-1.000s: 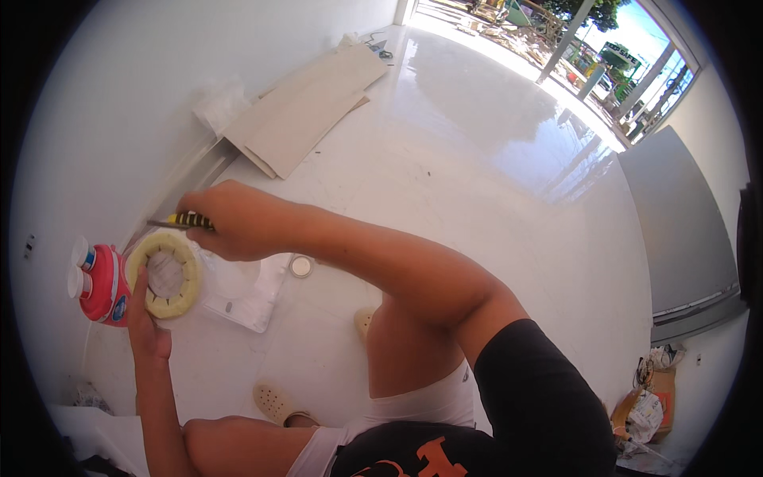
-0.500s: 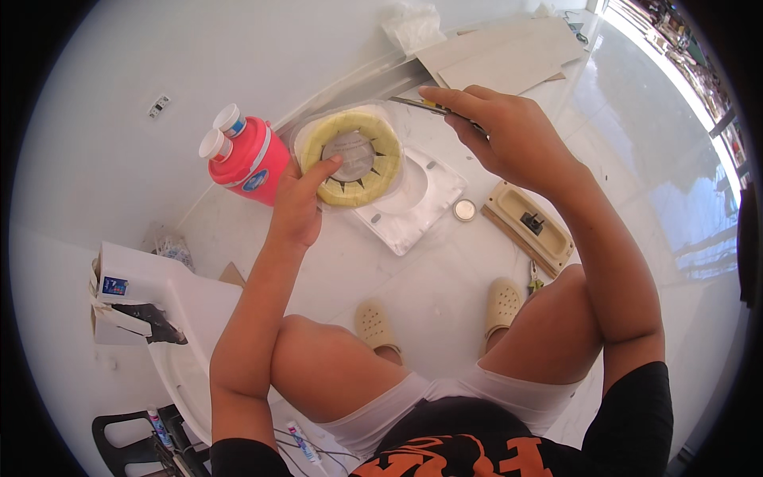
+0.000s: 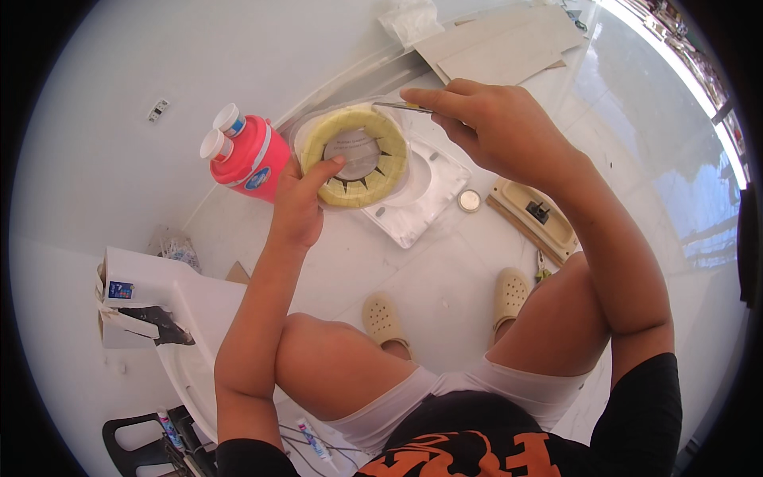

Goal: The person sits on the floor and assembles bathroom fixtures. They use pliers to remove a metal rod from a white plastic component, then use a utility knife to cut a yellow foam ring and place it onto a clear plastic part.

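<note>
My left hand (image 3: pixel 304 199) grips a masking-taped ring (image 3: pixel 388 176), the thumb lying over its inner edge. Pale yellow tape covers the ring, cut into dark pointed notches around a grey printed centre. A clear plastic sheet or tray sticks out around its rim. My right hand (image 3: pixel 505 131) is closed round a slim utility knife (image 3: pixel 404 106), its thin tip pointing left just above the ring's upper right edge. I cannot tell whether the tip touches the plastic. Most of the knife's handle is hidden by my fingers.
A pink jug (image 3: pixel 262 171) with two white cups stands left of the ring. Below the ring lies a white square panel (image 3: pixel 405 226), near a small round tin (image 3: pixel 470 200) and a beige oblong tray (image 3: pixel 548 230). A white plastic chair (image 3: pixel 211 306) is at left; flat boards (image 3: pixel 501 44) lie behind.
My right hand has moved slightly left, bringing the knife tip from beside the ring to over its upper right edge. My left hand keeps its hold on the ring.
</note>
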{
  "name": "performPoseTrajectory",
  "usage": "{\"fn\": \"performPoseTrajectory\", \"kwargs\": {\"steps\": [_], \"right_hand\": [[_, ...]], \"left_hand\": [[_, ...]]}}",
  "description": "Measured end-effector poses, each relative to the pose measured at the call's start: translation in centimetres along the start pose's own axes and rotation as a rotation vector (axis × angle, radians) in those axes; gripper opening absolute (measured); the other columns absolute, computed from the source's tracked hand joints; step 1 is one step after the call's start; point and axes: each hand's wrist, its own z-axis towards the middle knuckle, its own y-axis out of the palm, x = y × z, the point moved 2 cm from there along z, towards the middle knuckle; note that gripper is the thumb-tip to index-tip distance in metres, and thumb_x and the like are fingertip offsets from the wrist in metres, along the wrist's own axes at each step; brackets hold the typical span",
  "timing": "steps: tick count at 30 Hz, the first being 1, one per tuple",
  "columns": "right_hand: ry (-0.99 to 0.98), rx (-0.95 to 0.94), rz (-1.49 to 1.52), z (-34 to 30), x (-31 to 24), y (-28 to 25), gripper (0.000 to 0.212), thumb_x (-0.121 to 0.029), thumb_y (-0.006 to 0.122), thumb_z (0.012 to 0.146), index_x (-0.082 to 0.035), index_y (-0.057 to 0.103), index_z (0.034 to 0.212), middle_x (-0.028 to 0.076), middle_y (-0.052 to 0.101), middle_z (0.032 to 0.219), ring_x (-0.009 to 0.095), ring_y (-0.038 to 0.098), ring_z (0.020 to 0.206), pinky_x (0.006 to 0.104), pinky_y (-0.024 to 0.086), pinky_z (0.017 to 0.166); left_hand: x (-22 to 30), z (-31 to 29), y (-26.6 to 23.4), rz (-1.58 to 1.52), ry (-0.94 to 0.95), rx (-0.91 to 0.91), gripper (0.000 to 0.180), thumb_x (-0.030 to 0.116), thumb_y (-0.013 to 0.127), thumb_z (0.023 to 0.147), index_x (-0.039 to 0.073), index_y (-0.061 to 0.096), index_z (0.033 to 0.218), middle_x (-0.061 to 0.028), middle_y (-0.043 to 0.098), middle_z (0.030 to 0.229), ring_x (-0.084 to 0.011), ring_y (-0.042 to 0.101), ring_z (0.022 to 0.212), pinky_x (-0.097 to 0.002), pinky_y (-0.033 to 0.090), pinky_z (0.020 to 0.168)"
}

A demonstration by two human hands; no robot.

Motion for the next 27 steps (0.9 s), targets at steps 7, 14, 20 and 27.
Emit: {"fn": "performPoseTrajectory", "kwargs": {"steps": [7, 14, 20, 27], "right_hand": [[0.018, -0.012, -0.099, -0.13, 0.23, 0.03, 0.047, -0.007, 0.071, 0.095, -0.021, 0.069, 0.14, 0.009, 0.071, 0.095, 0.028, 0.07, 0.078, 0.0411, 0.055, 0.071], [0.009, 0.011, -0.133, -0.07, 0.24, 0.12, 0.048, -0.006, 0.067, 0.092, -0.016, 0.07, 0.138, 0.011, 0.074, 0.095, 0.031, 0.073, 0.077, 0.0431, 0.058, 0.068], [0.031, 0.025, -0.089, -0.06, 0.33, 0.11, 0.046, -0.006, 0.067, 0.093, -0.017, 0.07, 0.138, 0.011, 0.075, 0.097, 0.032, 0.074, 0.08, 0.0446, 0.059, 0.07], [0.041, -0.002, -0.125, -0.07, 0.81, -0.11, 0.044, -0.008, 0.069, 0.096, -0.019, 0.069, 0.138, 0.01, 0.073, 0.096, 0.03, 0.071, 0.079, 0.0429, 0.057, 0.072]], "left_hand": [[-0.05, 0.15, 0.27, 0.017, 0.03, 0.028, 0.048, 0.008, 0.072, 0.097, 0.001, 0.058, 0.143, -0.0084, 0.066, 0.136, -0.019, 0.063, 0.127, -0.0362, 0.051, 0.108], [0.09, 0.01, 0.82, 0.022, 0.078, 0.023, 0.046, 0.008, 0.071, 0.099, 0.002, 0.058, 0.143, -0.0085, 0.065, 0.137, -0.0183, 0.063, 0.128, -0.0354, 0.052, 0.108], [-0.14, 0.3, 0.69, -0.011, 0.13, 0.065, 0.045, 0.007, 0.071, 0.099, 0.002, 0.059, 0.142, -0.007, 0.066, 0.136, -0.0178, 0.062, 0.126, -0.0353, 0.05, 0.108], [0.29, 0.18, 0.7, -0.047, 0.124, 0.09, 0.043, 0.006, 0.07, 0.099, 0.003, 0.059, 0.141, -0.0062, 0.065, 0.136, -0.0172, 0.062, 0.127, -0.0355, 0.051, 0.108]]}}
